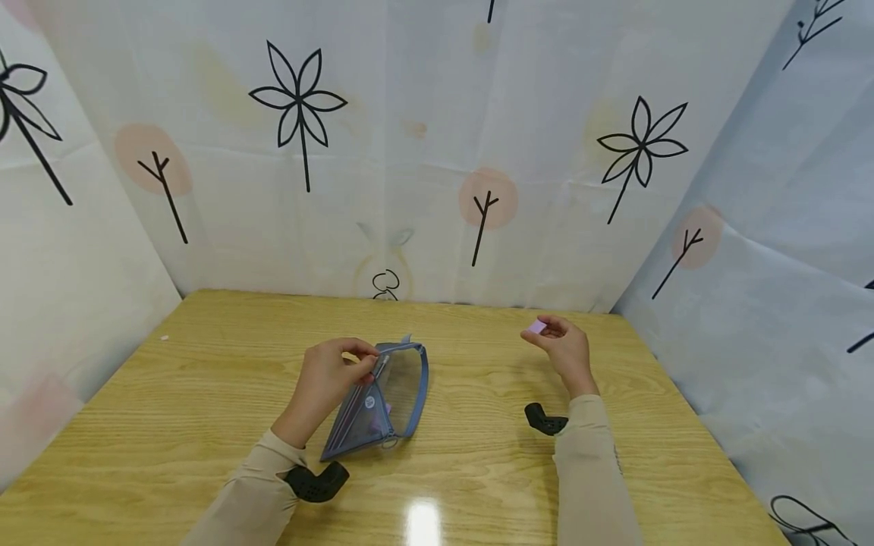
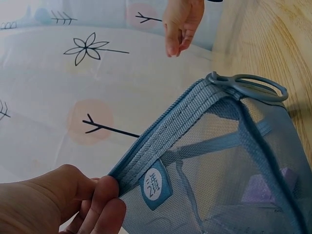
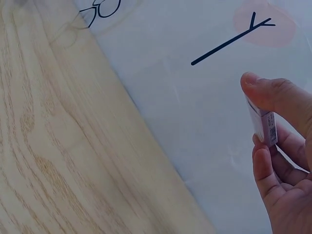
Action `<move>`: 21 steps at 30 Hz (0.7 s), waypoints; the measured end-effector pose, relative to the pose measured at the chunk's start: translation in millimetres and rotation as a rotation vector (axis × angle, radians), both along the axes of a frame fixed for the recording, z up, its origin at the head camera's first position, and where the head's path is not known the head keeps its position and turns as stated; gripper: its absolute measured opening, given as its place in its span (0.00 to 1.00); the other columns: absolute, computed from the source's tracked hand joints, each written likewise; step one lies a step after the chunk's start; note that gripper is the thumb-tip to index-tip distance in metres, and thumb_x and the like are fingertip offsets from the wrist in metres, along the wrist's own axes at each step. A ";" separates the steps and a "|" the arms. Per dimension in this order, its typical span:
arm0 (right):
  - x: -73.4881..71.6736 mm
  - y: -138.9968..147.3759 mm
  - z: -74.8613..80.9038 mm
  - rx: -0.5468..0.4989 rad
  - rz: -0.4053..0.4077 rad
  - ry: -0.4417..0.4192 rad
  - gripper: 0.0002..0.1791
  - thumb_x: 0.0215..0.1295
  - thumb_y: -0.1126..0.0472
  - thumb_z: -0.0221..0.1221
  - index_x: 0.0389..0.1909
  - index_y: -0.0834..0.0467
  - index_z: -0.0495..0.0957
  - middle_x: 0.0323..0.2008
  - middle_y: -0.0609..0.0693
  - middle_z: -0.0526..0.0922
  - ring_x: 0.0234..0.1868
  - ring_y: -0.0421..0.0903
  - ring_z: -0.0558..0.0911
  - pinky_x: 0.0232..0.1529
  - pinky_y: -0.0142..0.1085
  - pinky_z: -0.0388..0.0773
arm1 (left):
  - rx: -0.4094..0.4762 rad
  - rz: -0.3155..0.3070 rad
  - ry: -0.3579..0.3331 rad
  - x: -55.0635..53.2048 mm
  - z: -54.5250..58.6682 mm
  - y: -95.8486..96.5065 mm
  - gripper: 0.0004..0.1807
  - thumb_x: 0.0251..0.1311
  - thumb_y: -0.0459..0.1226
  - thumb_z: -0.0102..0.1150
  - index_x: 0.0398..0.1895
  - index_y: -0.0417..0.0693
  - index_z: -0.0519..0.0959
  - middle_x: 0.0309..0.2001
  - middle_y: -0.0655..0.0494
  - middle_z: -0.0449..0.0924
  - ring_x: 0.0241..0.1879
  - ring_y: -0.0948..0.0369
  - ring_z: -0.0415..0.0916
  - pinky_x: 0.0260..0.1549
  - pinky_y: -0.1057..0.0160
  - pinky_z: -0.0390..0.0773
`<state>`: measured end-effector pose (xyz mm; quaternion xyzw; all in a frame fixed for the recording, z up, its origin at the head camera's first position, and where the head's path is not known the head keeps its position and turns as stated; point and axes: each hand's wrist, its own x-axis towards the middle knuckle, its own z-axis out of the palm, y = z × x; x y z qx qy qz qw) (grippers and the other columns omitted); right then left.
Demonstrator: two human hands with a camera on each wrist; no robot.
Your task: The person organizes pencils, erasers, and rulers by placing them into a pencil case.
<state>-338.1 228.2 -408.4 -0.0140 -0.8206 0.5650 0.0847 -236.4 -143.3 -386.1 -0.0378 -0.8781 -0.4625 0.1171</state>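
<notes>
A blue mesh zip pencil case (image 1: 403, 394) stands unzipped on the table, its mouth spread wide. My left hand (image 1: 337, 368) pinches the rim of that mouth between thumb and fingers. Through the mesh, a purple block (image 2: 268, 187) shows inside the case in the left wrist view. Long thin sticks, like pencils, lie along its side in the head view. Off to the right, above the table's far part, my right hand (image 1: 563, 349) holds a small lilac eraser (image 3: 263, 124) between thumb and fingertips. A printed label with a code is on the eraser's end.
The wooden table (image 1: 471, 470) ends at a patterned cloth backdrop (image 1: 410, 152) behind and on both sides. A tiny white scrap (image 1: 165, 337) lies at the far left. Black wrist cameras (image 1: 317, 482) are strapped to both forearms.
</notes>
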 end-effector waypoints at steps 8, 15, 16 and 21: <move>3.3 -5.9 3.9 0.006 0.043 0.004 0.34 0.52 0.46 0.73 0.59 0.56 0.76 0.50 0.53 0.77 0.48 0.47 0.74 0.55 0.48 0.73 | -0.008 0.003 -0.005 0.2 0.2 0.6 0.05 0.61 0.33 0.63 0.37 0.48 0.87 0.29 0.56 0.84 0.25 0.58 0.85 0.25 0.63 0.81; 4.0 -9.8 3.2 -0.004 0.063 -0.006 0.35 0.53 0.47 0.72 0.60 0.56 0.76 0.52 0.55 0.76 0.49 0.47 0.74 0.58 0.51 0.71 | -0.012 0.003 -0.007 0.6 -0.9 1.0 0.05 0.61 0.33 0.63 0.37 0.48 0.87 0.29 0.56 0.84 0.25 0.56 0.85 0.23 0.64 0.80; 4.1 -10.4 3.6 0.001 0.066 -0.006 0.35 0.53 0.46 0.72 0.61 0.56 0.75 0.52 0.55 0.76 0.49 0.47 0.75 0.58 0.50 0.72 | -0.013 0.003 -0.007 0.6 -0.9 1.1 0.05 0.61 0.34 0.63 0.37 0.48 0.87 0.29 0.56 0.84 0.25 0.57 0.85 0.23 0.64 0.80; 3.2 -16.1 4.2 -0.007 0.098 -0.012 0.36 0.53 0.47 0.72 0.61 0.56 0.75 0.52 0.54 0.76 0.50 0.47 0.75 0.58 0.50 0.72 | -0.009 0.000 -0.009 0.8 -0.8 1.4 0.05 0.62 0.34 0.63 0.37 0.48 0.87 0.30 0.56 0.84 0.26 0.56 0.85 0.24 0.64 0.80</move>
